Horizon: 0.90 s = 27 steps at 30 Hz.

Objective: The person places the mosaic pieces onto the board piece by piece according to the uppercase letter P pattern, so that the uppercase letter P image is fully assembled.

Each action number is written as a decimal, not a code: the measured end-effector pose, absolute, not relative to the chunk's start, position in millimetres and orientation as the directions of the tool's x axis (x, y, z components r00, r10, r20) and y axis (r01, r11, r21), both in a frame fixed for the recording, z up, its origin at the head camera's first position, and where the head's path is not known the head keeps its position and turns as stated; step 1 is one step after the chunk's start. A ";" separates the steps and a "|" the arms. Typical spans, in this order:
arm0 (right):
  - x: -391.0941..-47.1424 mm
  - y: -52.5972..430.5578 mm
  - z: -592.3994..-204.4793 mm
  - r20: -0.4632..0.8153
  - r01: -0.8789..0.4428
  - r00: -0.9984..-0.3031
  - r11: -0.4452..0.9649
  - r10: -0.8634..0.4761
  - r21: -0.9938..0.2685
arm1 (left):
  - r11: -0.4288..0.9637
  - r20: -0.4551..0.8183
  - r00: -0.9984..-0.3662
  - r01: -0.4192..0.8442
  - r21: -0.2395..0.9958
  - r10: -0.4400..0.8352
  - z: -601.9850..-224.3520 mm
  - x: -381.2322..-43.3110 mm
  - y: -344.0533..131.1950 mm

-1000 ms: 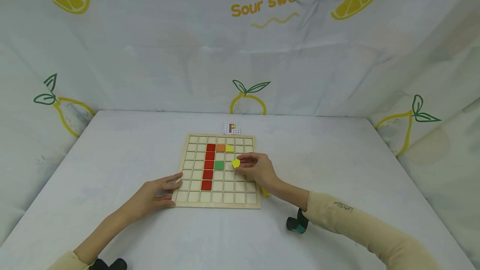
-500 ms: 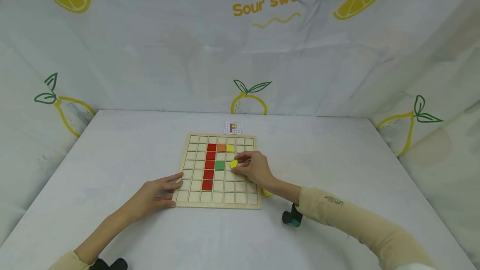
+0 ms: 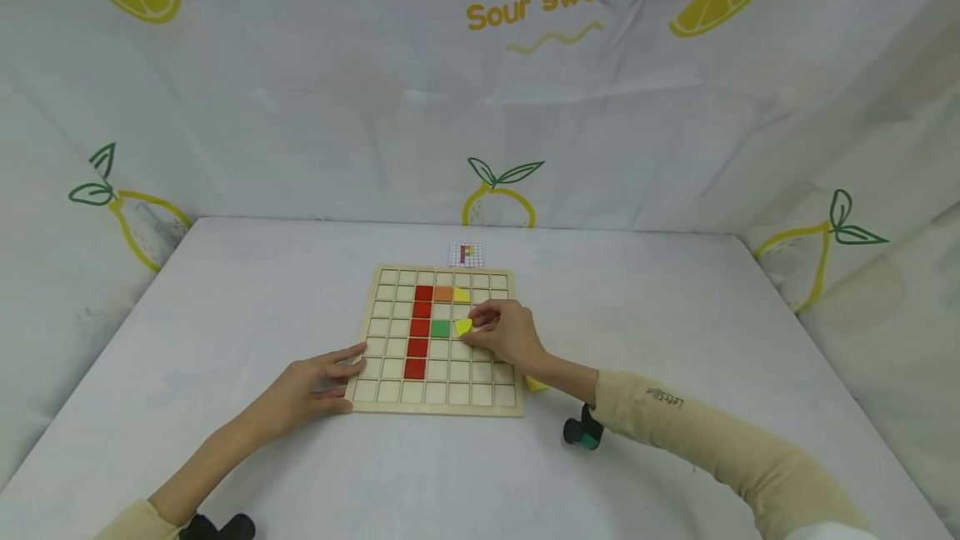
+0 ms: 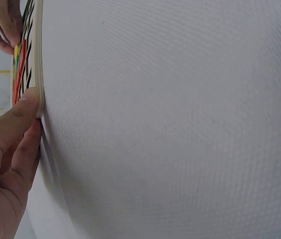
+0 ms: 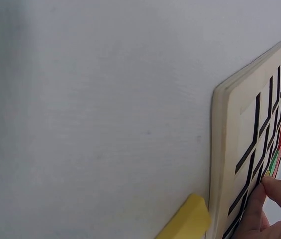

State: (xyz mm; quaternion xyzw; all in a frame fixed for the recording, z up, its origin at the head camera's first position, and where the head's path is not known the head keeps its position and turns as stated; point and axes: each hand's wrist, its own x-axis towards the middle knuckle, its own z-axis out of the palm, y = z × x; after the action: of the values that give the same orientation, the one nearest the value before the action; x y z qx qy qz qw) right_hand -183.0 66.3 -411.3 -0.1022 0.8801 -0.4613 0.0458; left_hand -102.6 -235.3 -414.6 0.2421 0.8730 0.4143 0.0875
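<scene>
A wooden grid board (image 3: 459,397) lies on the white table. My left hand (image 3: 307,390) grips its near left corner; in the left wrist view the thumb lies on the rim with fingers below. Between thumb and fingertips, my right hand (image 3: 510,336) pinches a small yellow tile (image 3: 462,327) over the cell right of the green tile (image 3: 440,329). A column of several red tiles (image 3: 417,348) fills cells left of it. Farther back, an orange tile (image 3: 443,294) and a yellow tile with a slanted or rounded side (image 3: 460,296) continue the row.
A small printed card (image 3: 467,254) with a coloured grid pattern lies behind the board. Beside the board's right edge, partly under the right wrist, is another yellow piece (image 5: 187,219). White lemon-printed cloth (image 3: 337,107) rises behind the table.
My right hand has moved slightly left with the yellow tile, from beside the cell to over it, next to the green tile. The left hand stays at the board's corner.
</scene>
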 end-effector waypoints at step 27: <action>-184.3 84.1 -403.1 -0.082 -0.018 -0.979 0.477 -0.186 -0.879 | 0.521 0.021 -0.875 0.308 0.796 0.485 -410.7 -101.7 -233.6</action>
State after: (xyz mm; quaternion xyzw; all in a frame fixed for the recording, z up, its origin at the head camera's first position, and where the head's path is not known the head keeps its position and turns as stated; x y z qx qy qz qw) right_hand -184.3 84.1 -403.1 -0.0596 0.8553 -0.5080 0.0831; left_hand -101.7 -233.6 -410.7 0.2287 0.8662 0.4324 0.1022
